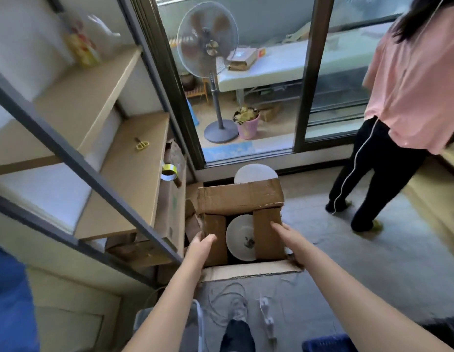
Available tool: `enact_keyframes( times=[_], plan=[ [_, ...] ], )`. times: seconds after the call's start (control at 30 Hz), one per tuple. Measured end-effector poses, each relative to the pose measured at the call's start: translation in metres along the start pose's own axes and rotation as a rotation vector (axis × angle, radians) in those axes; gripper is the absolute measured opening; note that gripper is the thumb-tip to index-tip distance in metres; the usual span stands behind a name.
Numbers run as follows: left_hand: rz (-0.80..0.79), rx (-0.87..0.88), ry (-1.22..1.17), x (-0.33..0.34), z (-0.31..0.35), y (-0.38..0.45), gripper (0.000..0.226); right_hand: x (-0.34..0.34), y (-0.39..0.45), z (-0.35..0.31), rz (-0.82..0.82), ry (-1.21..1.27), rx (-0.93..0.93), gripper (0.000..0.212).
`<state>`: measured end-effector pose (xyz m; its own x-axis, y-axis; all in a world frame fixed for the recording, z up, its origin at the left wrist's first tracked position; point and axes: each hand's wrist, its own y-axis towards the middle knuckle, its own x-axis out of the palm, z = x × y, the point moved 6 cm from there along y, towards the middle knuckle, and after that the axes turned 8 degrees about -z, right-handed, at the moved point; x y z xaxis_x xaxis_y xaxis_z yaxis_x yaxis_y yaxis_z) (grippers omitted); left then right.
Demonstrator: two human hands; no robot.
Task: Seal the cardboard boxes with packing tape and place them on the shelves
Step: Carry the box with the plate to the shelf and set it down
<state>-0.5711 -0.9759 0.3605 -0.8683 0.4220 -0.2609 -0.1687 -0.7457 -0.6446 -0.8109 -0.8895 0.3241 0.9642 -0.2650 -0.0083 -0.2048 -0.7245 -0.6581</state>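
The open box point(242, 224) sits on the floor directly ahead. The left hand point(200, 246) and right hand point(287, 237), fingers straight, press its side flaps inward; tape point(169, 172) lies on the left shelf point(126, 179), nearer the left hand.

Daylight pours in through the glass door point(246, 72), leaving the room softly lit. Shadows are faint. Edges bow (wide-angle lens), and the shelf point(76, 97) corner blurs.

Both hands point(203, 243) on open cardboard box point(240, 196)
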Motion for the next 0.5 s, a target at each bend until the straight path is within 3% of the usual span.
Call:
enact_keyframes(
  times=[0.3,0.5],
  plan=[
    [-0.085,0.017,-0.025,-0.022,0.079,0.120,0.060,0.001,0.096,-0.085,0.140,-0.034,0.050,0.060],
    [-0.118,0.070,0.000,-0.044,0.149,0.180,0.056,0.006,0.146,-0.158,0.157,0.023,-0.006,0.041]
  ],
)
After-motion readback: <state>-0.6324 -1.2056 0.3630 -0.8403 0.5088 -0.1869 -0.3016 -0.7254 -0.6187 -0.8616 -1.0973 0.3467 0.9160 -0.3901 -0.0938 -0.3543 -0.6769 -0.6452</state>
